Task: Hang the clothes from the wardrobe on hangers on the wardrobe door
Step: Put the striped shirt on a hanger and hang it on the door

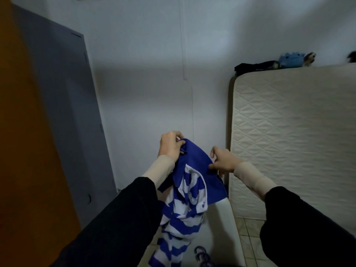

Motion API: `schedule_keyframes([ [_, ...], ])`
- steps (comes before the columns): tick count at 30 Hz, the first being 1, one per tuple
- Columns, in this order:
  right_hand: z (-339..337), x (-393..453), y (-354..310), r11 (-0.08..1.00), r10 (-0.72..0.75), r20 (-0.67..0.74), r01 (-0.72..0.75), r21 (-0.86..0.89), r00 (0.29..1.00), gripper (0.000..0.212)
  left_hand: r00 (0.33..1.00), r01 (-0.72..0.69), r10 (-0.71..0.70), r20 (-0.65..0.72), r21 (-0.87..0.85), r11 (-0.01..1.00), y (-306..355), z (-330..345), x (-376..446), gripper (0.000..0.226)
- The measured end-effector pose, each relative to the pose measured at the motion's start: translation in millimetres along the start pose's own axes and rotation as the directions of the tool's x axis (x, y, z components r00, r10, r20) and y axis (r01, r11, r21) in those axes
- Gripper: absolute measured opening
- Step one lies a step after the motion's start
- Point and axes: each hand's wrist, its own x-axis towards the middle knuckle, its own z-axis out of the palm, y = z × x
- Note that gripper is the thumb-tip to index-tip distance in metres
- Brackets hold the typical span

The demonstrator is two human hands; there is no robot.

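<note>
A blue-and-white striped polo shirt (185,199) is held up in front of the body, between the grey wardrobe (63,105) and an upright mattress (292,143). Its collar is gripped by the curled fingers of the left hand (170,146) and pinched by the right hand (224,159). What may be purple hangers (202,256) lie blurred below. If either light grip is loosened, the shirt could slip to the floor.

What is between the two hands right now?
In the head view, the blue collar of the blue-and-white striped shirt spans the gap. The left hand grips one side and the right hand pinches the other.
</note>
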Motion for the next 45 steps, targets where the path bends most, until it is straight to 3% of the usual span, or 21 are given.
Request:
schedule_keyframes([
  [3, 4.8, -1.8, 2.5, 0.999, 0.001, 0.065, 0.001, -0.037, 0.998, 0.031, 1.000, -0.002, 0.002, -0.008, -0.027, 1.000, -0.2, -2.6, -0.4, 0.015],
  [5, 9.5, -0.2, 3.4, 0.998, -0.054, 0.034, 0.055, -0.036, 0.998, 0.032, 1.000, -0.023, 0.023, 0.005, -0.014, 1.000, 0.5, -4.5, -0.9, 0.016],
  [8, 13.2, 5.9, 2.6, 0.972, -0.056, -0.056, 0.068, 0.227, 0.997, 0.031, 0.997, -0.067, 0.067, 0.024, 0.020, 0.998, -1.5, -7.8, -0.5, 0.013],
  [10, 11.6, 8.9, 1.4, 0.867, 0.003, -0.040, 0.017, 0.498, 0.999, 0.028, 0.994, -0.110, 0.108, 0.030, 0.076, 0.991, -5.3, -11.2, -0.6, 0.010],
  [13, 4.7, 10.1, 1.7, 0.808, 0.027, -0.084, 0.028, 0.589, 0.996, 0.026, 0.989, -0.146, 0.145, 0.020, 0.148, 0.978, -14.8, -19.2, -2.5, 0.014],
  [15, 2.2, 10.3, 4.6, 0.834, 0.011, -0.132, 0.063, 0.548, 0.991, 0.030, 0.991, -0.135, 0.130, 0.042, 0.121, 0.983, -23.1, -22.8, -5.3, 0.023],
  [17, 1.2, 9.7, 4.1, 0.905, -0.029, -0.239, 0.127, 0.405, 0.971, 0.019, 0.990, -0.121, 0.112, 0.082, 0.109, 0.987, -30.7, -21.2, -8.8, 0.032],
  [18, 1.8, 9.8, 2.6, 0.942, -0.061, -0.302, 0.155, 0.297, 0.951, 0.011, 0.991, -0.113, 0.103, 0.082, 0.125, 0.986, -33.3, -19.0, -10.4, 0.032],
  [21, 2.5, 4.1, -6.9, 0.987, -0.162, -0.420, 0.150, -0.061, 0.893, 0.020, 0.995, -0.100, 0.095, 0.038, 0.171, 0.980, -38.5, -11.4, -14.1, 0.017],
  [24, 1.0, -2.4, -12.6, 0.966, -0.223, -0.462, 0.129, -0.225, 0.858, 0.020, 0.997, -0.077, 0.075, 0.022, 0.160, 0.984, -48.3, -3.9, -14.4, 0.011],
  [28, -1.7, 0.4, -8.6, 0.947, -0.287, -0.494, 0.167, -0.274, 0.821, 0.021, 0.998, -0.033, 0.026, 0.053, 0.136, 0.990, -61.7, 8.1, -16.5, 0.014],
  [33, -12.3, 8.3, -2.6, 0.944, -0.304, -0.530, 0.176, -0.279, 0.792, 0.024, 0.979, 0.134, -0.098, 0.178, -0.205, 0.970, -65.5, 25.0, -28.4, 0.035],
  [40, -24.9, 8.9, 14.3, 0.961, -0.235, -0.594, 0.093, -0.261, 0.769, 0.029, 0.987, 0.160, -0.155, 0.043, -0.369, 0.916, -61.4, 36.7, -29.0, 0.012],
  [45, -18.0, 15.9, 35.5, 0.982, -0.128, -0.579, 0.021, -0.188, 0.805, 0.031, 0.987, 0.133, -0.156, -0.034, -0.372, 0.919, -56.0, 33.0, -16.4, 0.019],
])
